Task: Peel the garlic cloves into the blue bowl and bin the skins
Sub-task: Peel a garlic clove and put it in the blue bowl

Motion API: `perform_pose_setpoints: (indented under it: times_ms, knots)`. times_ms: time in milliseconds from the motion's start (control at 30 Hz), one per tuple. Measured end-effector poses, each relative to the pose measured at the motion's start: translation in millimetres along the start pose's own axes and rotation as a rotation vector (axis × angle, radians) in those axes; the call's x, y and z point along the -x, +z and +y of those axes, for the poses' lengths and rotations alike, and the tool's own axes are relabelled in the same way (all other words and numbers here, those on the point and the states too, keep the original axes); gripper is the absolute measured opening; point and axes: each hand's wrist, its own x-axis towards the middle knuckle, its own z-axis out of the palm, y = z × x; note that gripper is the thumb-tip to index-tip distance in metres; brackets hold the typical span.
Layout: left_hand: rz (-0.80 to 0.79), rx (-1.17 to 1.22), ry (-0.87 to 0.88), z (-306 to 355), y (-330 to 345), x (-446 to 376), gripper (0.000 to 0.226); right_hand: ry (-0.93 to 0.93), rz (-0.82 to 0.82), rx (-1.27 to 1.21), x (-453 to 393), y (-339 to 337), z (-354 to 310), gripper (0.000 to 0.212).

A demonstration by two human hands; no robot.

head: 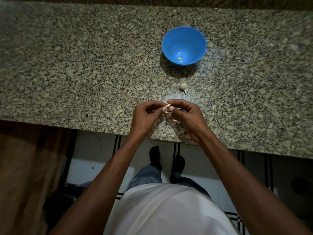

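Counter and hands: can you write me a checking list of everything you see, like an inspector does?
Surface: speckled granite counter, lit dimly.
Job's things: blue bowl upright on the counter, one peeled clove inside; garlic bulb on the counter between bowl and hands; clove being peeled pinched at the fingertips of both hands.
Clutter: pale skin scraps under the hands; a pale fleck right of the bowl.
Grippers: left hand and right hand both pinch the clove above the counter's near edge.
Cables: nothing seen.
Surroundings: tiled floor, the person's feet, a wooden panel at left. No bin seen.
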Motion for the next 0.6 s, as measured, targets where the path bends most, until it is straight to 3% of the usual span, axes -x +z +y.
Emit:
perform_pose_setpoints:
  times_ms: [400,600]
  knots:
    - [0.062,-0.203,0.136,1.0,-0.6,-1.0,0.011,-0.121,-0.013,0.162,2.5,3.1,-5.6,0.019]
    - [-0.076,-0.014,-0.004,3.2,-4.4,2.6,0.018,-0.143,-0.012,0.273,1.5,2.7,-6.0,0.018]
